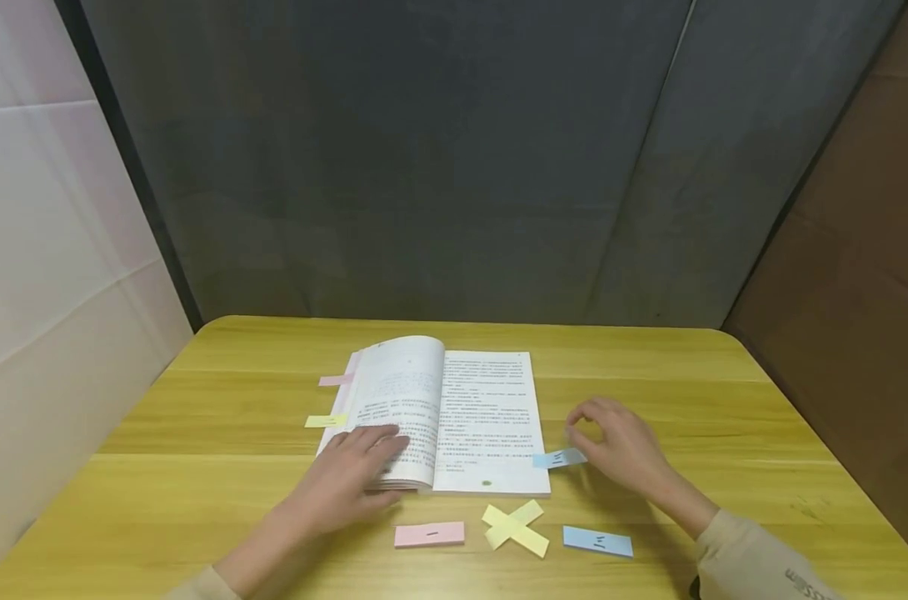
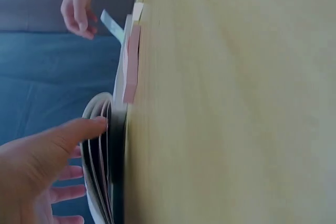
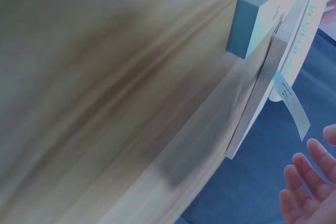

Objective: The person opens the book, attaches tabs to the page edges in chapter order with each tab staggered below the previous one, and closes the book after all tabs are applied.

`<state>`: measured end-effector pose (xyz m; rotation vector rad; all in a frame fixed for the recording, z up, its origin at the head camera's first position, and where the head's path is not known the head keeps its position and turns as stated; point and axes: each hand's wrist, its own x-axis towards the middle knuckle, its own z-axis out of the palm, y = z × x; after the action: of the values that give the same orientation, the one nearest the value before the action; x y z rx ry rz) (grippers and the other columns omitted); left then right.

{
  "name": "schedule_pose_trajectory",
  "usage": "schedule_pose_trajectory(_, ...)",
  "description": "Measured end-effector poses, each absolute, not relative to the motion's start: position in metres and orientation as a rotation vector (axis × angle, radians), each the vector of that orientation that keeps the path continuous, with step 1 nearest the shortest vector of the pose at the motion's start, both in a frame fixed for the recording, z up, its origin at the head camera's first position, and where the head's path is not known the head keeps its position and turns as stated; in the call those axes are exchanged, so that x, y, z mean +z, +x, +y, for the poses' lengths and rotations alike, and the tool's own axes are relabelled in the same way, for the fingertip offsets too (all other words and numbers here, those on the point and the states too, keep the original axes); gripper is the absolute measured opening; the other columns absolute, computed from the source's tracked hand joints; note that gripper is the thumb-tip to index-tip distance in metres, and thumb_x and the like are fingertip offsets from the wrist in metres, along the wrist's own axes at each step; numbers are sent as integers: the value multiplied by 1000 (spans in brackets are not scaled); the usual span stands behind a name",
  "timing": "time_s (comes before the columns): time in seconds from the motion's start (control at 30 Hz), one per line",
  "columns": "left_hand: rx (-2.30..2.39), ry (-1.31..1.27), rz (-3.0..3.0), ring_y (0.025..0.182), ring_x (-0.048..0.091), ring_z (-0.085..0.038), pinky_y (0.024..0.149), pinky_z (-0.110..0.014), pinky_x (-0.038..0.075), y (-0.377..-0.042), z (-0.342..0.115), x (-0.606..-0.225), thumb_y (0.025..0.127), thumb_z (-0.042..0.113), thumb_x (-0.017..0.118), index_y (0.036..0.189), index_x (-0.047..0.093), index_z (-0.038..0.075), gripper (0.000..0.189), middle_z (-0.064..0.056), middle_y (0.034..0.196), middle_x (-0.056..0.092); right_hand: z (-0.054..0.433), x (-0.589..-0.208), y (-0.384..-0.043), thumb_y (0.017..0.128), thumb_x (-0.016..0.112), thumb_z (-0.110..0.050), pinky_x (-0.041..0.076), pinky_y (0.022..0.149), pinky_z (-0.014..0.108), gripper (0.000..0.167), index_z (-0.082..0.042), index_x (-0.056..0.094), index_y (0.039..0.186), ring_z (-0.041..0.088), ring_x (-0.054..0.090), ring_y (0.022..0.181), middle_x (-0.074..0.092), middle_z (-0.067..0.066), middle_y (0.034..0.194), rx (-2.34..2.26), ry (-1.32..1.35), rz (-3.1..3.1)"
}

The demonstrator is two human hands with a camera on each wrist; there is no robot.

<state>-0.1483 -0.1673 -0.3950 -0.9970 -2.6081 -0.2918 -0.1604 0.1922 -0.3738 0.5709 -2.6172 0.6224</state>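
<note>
An open book (image 1: pixel 491 417) lies on the table, its left pages bulging up toward the spine. My left hand (image 1: pixel 349 471) rests with extended fingers on the left page; its thumb (image 2: pixel 86 129) lies at the pages' bottom edge. From the right page's outer edge sticks a blue sticky note (image 1: pixel 562 458) with dark strokes written on it. Beside that note is my right hand (image 1: pixel 622 446), fingers loosely bent; the right wrist view shows a gap between its fingertips (image 3: pixel 315 145) and the note's free end. A pink tab (image 1: pixel 336 380) and a yellow tab (image 1: pixel 323 421) jut from the book's left side.
In front of the book lie a pink sticky-note pad (image 1: pixel 429 534), crossed yellow sticky-note pads (image 1: pixel 514 527) and a blue sticky-note pad (image 1: pixel 598 542). The wooden table (image 1: pixel 222 400) ends at a dark partition (image 1: pixel 424 167), with a pale panel left and a brown one right.
</note>
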Motion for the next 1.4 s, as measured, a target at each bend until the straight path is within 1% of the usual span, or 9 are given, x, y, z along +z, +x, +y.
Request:
schedule_pose_trajectory(0.17,-194,-947,-2651,110,42,-26,85,-52,34,-145,-183,-400,65,39,70,128,45,10,73,-10,125,45,191,-372,-160,76,65,-22,45,63,33,6,-18,63,81,16,55,85,59,-6,88,628,572,-2605)
schedule_pose_trajectory(0.37,-75,-915,-2619,105,45,-27,83,-50,37,-145,-187,-400,69,27,65,126,47,9,62,-10,120,49,191,-372,-159,77,65,-22,45,64,33,6,-18,63,81,15,55,84,59,-7,88,638,579,-2598)
schedule_pose_trajectory(0.57,-9,-911,-2593,103,47,-28,78,-48,40,-145,-191,-403,68,14,61,122,50,10,56,-10,118,51,192,-373,-158,77,65,-24,45,64,33,7,-17,63,80,14,54,84,59,-8,87,635,588,-2595)
schedule_pose_trajectory(0.83,-75,-888,-2479,95,50,-27,78,-46,39,-142,-207,-394,65,11,58,104,58,7,39,-8,103,56,194,-375,-158,77,65,-22,45,65,33,6,-17,63,80,14,54,82,58,-8,86,629,602,-2592)
schedule_pose_trajectory(0.9,-110,-897,-2405,93,50,-28,77,-46,39,-142,-211,-390,67,13,53,100,59,6,34,-9,99,57,195,-375,-157,77,65,-22,45,65,33,6,-17,63,80,14,54,82,58,-8,86,629,600,-2596)
schedule_pose_trajectory(1.0,-170,-910,-2278,93,50,-30,79,-46,37,-144,-212,-384,75,19,44,95,60,5,29,-11,98,58,195,-375,-157,77,65,-23,45,65,34,7,-17,63,80,15,55,83,59,-8,86,630,592,-2601)
schedule_pose_trajectory(1.13,-235,-924,-2119,96,50,-33,80,-45,37,-149,-206,-376,84,25,35,95,60,5,34,-13,103,57,195,-374,-157,78,65,-23,45,65,34,7,-17,63,80,15,55,84,59,-8,87,631,586,-2606)
schedule_pose_trajectory(1.27,-316,-933,-2012,103,46,-35,80,-47,34,-154,-194,-369,83,26,37,105,58,3,38,-15,115,52,195,-374,-157,78,65,-23,45,65,34,6,-18,63,80,15,55,84,59,-8,87,632,585,-2610)
schedule_pose_trajectory(1.4,-410,-934,-1957,110,40,-37,82,-49,31,-159,-180,-365,84,31,40,117,51,1,46,-19,124,44,195,-375,-157,78,64,-24,45,65,34,7,-17,63,80,15,55,84,59,-8,87,639,586,-2610)
